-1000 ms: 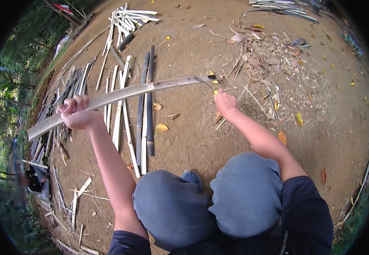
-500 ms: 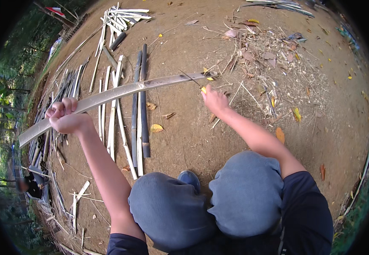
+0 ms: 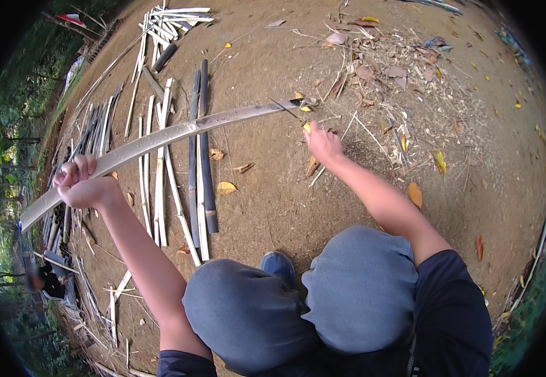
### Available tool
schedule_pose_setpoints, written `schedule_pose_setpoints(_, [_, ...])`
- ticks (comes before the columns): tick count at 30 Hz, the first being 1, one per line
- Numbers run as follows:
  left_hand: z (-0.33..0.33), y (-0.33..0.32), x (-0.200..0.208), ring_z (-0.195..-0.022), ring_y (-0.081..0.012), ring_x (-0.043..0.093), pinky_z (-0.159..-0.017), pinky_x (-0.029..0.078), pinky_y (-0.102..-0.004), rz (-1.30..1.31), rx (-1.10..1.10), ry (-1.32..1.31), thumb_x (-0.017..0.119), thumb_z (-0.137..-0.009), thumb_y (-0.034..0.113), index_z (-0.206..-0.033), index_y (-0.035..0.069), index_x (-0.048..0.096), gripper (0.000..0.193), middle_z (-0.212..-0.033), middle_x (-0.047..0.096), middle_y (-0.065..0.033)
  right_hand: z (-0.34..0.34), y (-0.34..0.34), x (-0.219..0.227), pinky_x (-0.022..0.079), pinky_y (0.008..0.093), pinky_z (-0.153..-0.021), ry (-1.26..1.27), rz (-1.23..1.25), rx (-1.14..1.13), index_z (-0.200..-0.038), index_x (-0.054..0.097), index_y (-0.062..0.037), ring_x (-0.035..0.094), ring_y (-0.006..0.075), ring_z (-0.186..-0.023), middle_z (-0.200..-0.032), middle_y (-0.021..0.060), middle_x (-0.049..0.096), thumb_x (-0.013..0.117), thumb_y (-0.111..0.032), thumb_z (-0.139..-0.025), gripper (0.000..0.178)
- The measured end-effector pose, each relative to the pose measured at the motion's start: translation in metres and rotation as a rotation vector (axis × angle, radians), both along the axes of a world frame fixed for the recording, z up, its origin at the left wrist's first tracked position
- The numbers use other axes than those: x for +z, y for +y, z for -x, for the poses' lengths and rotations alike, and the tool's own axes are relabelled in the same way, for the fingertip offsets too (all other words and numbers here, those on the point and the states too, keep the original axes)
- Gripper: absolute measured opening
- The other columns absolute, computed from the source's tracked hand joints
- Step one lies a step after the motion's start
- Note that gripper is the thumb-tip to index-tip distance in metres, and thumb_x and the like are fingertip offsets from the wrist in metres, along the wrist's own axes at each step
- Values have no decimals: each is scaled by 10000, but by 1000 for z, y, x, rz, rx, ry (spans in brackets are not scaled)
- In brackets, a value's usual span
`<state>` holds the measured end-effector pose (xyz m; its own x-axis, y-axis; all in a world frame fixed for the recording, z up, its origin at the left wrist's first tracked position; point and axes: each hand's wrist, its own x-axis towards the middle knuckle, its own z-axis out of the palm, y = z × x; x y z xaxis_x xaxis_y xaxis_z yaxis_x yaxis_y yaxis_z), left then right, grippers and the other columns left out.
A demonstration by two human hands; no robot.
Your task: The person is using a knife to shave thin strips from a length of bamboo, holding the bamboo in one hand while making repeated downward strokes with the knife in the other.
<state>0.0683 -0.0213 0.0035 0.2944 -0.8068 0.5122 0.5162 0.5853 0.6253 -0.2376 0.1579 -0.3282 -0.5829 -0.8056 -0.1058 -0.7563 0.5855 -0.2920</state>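
My left hand (image 3: 84,182) is wrapped round a long split bamboo strip (image 3: 153,139) near its lower left end. The strip slants up to the right across the ground, its pale inner face showing, and its dark far end lies by the wood shavings. In my right hand (image 3: 324,144) is a knife with a yellow handle (image 3: 307,127), closed in the fingers. The thin dark blade (image 3: 283,109) lies across the strip near its far end. Whether the edge bites into the bamboo I cannot tell.
Dark and pale bamboo strips (image 3: 207,188) lie side by side beneath the held one. More bamboo pieces (image 3: 175,17) are heaped at the far left. Shavings and dry leaves (image 3: 405,75) cover the ground at the right. A person (image 3: 50,279) is at the left edge.
My left hand has shifted left and slightly down with the bamboo strip. The right hand with the knife sits slightly farther right. The whole view has shifted a little.
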Motion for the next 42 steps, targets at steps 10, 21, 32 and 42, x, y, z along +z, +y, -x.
schedule_pose_setpoints(10, [9,-6,2,-465,-123,270,-434,251,-267,12,-74,30,365,-713,60,-745,167,293,133,-613,367,-4,43,12,-30,554,497,-887,-313,-135,-241,-1194,574,-1,688,404,-1036,-1085,221,712,449,-357,-1042,407])
schedule_pose_setpoints(21, [10,-11,6,-461,-113,279,-432,245,-257,66,-55,-83,343,-730,61,-754,166,256,139,-623,356,6,57,-21,-31,583,469,-797,-269,-32,-191,-1182,548,-12,723,352,-932,-990,205,726,417,-341,-1051,378])
schedule_pose_setpoints(32, [-6,-28,3,-460,-139,272,-420,246,-280,60,-96,-65,380,-679,73,-725,145,288,125,-602,331,-17,52,-41,-13,576,437,-868,-291,-69,-238,-1155,628,12,701,323,-1058,-1147,218,699,466,-270,-1033,347])
schedule_pose_setpoints(42, [-8,-19,1,-445,-110,273,-422,242,-258,64,-96,-67,376,-713,57,-740,165,281,146,-618,360,2,54,-40,-17,586,421,-854,-337,-66,-301,-1136,625,-5,703,301,-1059,-1159,230,691,481,-230,-1030,287])
